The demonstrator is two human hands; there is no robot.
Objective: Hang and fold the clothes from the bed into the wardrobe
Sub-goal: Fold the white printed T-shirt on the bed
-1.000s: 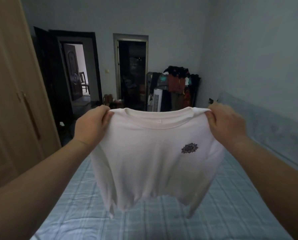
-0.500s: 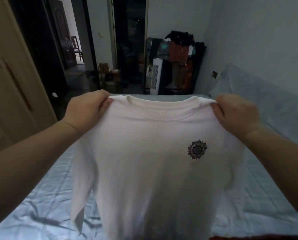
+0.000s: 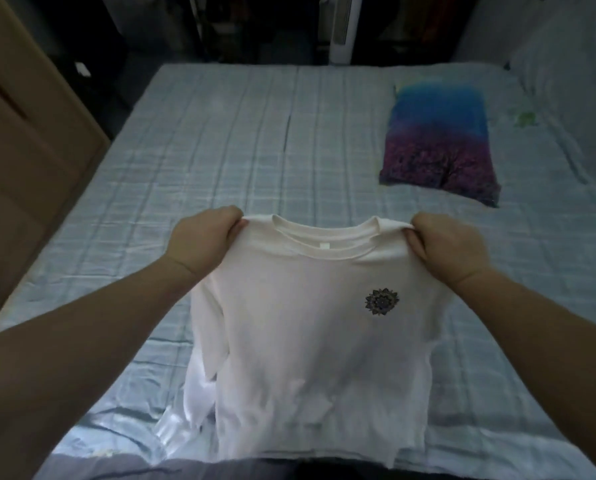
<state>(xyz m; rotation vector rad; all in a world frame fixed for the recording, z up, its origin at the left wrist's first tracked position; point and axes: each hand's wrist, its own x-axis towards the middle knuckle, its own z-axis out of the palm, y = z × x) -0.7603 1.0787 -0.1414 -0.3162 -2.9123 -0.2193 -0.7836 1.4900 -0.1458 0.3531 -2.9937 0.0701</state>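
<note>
A white long-sleeved shirt (image 3: 300, 341) with a small dark flower print on its chest hangs front-up over the near half of the bed (image 3: 220, 140). My left hand (image 3: 204, 242) grips its left shoulder and my right hand (image 3: 443, 245) grips its right shoulder, both beside the collar. The shirt's lower part and left sleeve touch the blue checked sheet. The hem lies crumpled near the bottom of the view.
A folded blue and purple garment (image 3: 438, 143) lies on the far right of the bed. A wooden wardrobe (image 3: 22, 140) stands along the left side. A white appliance (image 3: 341, 29) and dark clutter stand past the bed's far end. A pale wall runs along the right.
My view has tilted down from the room to the bed. Both hands have lowered the shirt toward the sheet, keeping hold of its shoulders.
</note>
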